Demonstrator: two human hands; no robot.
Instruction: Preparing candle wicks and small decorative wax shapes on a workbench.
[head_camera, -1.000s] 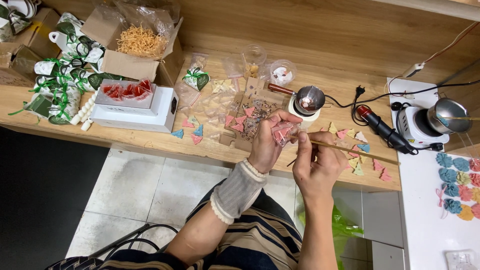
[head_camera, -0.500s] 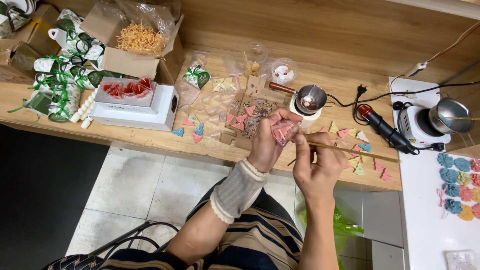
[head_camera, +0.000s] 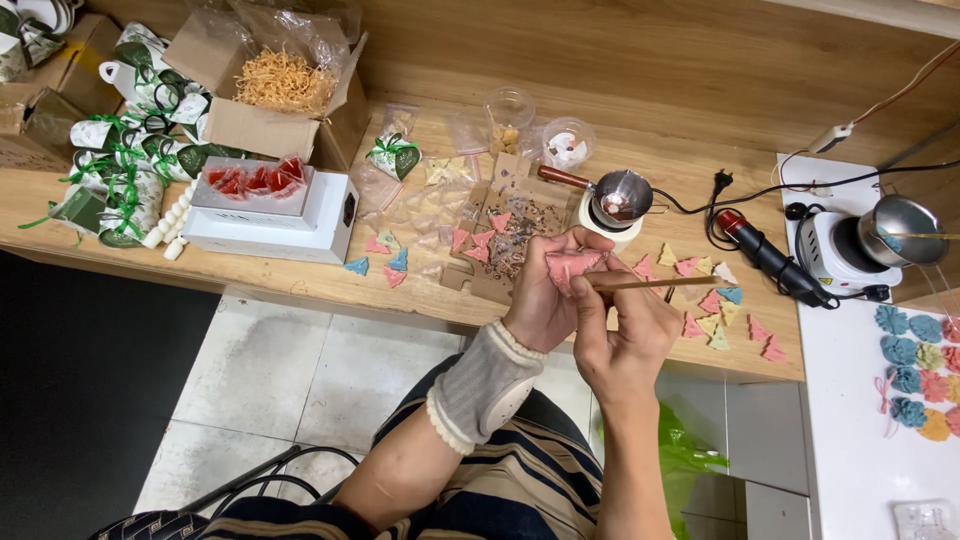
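Holding a small pink tree-shaped piece (head_camera: 572, 268) over the front edge of the counter (head_camera: 300, 285), my left hand (head_camera: 545, 295) has its fingers curled around the piece, pinching it from the sides. My right hand (head_camera: 622, 335) sits just beside it, closed around a thin wooden stick (head_camera: 660, 283) whose tip meets the pink piece and whose other end points toward the right end of the counter. A grey knitted cuff (head_camera: 485, 385) covers my left wrist. Behind the hands lies a brown cardboard sheet (head_camera: 510, 240) speckled with dark bits, with a few more pink pieces on it. Loose triangular pieces in pink, yellow and blue (head_camera: 715, 315) are scattered along the front edge to the right of my hands, and a few others (head_camera: 385, 265) lie left of the cardboard. A small metal pot with a wooden handle (head_camera: 618, 195) stands just behind the cardboard. Toward the left end, a white box (head_camera: 300, 225) carries a tray of red pieces (head_camera: 252, 182), and an open carton of orange shredded filling (head_camera: 285, 80) stands at the back edge behind it. White cups tied with green ribbon (head_camera: 120, 170) crowd the far left end. Off the right end of the counter, a small white hotplate with a steel pot (head_camera: 870, 240) sits on a white surface (head_camera: 850, 420).
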